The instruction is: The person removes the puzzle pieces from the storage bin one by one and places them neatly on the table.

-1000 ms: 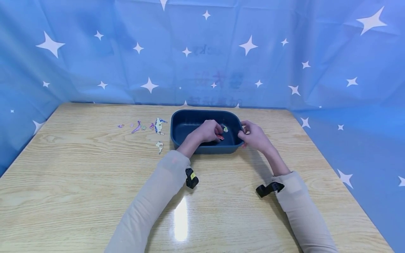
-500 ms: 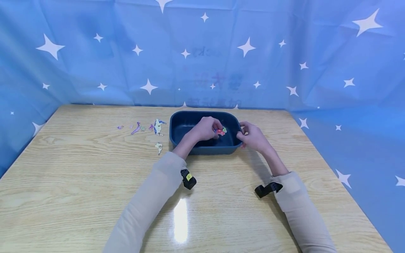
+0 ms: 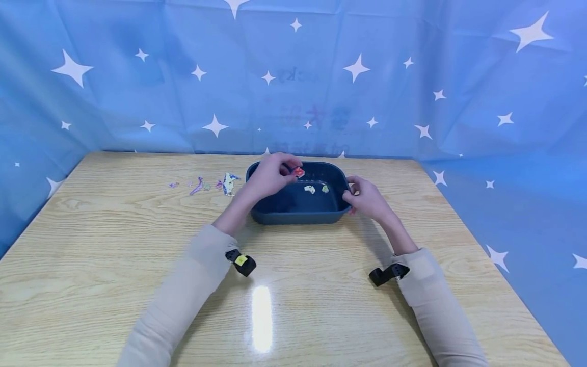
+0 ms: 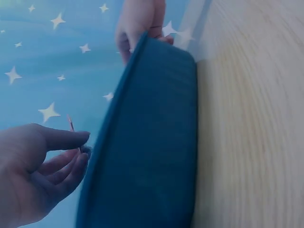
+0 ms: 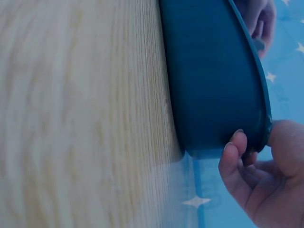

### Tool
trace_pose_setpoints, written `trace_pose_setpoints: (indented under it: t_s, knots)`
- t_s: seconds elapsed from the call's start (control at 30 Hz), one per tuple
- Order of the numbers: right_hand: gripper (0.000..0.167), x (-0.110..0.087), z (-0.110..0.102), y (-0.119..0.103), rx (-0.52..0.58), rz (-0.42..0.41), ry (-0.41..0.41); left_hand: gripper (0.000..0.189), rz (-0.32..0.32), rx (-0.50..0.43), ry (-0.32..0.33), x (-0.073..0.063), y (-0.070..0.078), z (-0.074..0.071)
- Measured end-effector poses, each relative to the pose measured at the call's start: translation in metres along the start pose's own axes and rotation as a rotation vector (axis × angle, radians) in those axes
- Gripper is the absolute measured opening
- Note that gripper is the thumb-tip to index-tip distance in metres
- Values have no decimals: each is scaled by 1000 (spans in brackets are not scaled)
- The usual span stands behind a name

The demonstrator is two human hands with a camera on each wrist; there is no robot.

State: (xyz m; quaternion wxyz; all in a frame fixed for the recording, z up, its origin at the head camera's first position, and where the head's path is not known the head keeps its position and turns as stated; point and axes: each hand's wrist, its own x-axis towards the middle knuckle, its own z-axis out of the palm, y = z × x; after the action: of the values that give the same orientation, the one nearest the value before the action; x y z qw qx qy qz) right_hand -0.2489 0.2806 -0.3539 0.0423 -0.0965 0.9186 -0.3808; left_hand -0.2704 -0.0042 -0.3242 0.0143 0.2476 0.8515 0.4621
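Note:
My left hand (image 3: 269, 177) is raised over the left part of a dark blue rectangular plastic bin (image 3: 298, 218). Between thumb and fingers it pinches a small flat red piece (image 3: 298, 172) with a pale edge. The left wrist view shows that piece edge-on as a thin strip (image 4: 71, 124), with a small dark lump at the fingertips. Two small flat pieces lie on the bin's floor: a whitish one (image 3: 310, 189) and a yellow-green one (image 3: 325, 188). At the bin's right end my right hand (image 3: 369, 199) grips the rim, thumb on top and fingers against the outer wall.
Left of the bin, several flat cut-out pieces lie in a row on the wooden table (image 3: 114, 244): a white and blue one (image 3: 229, 184), a purple strip (image 3: 197, 186) and smaller bits. A blue curtain (image 3: 174, 92) with white stars hangs behind the table.
My left hand has risen out of the bin and moved left with the red piece, uncovering the whitish piece. The forearm now covers a white piece on the table. My right hand stays put.

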Motion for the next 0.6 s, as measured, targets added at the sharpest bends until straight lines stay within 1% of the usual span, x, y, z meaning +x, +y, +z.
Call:
trace_pose_setpoints:
  t_s: [0.2,0.33,0.47,0.6]
  knots:
    - [50,-1,-1,-1,16,-1,-10,31,28,19,47,-21,-3,-28]
    - [52,-1,-2,-2,17,-1,-14,30,8,51,74,-37,-9,-48]
    - [52,-1,-2,-1,14,-1,-13,28,-28,83,61,-51,-19,-65]
    - [51,0,-1,0,15,-1,-14,28,-48,112,40,-63,-35,-77]
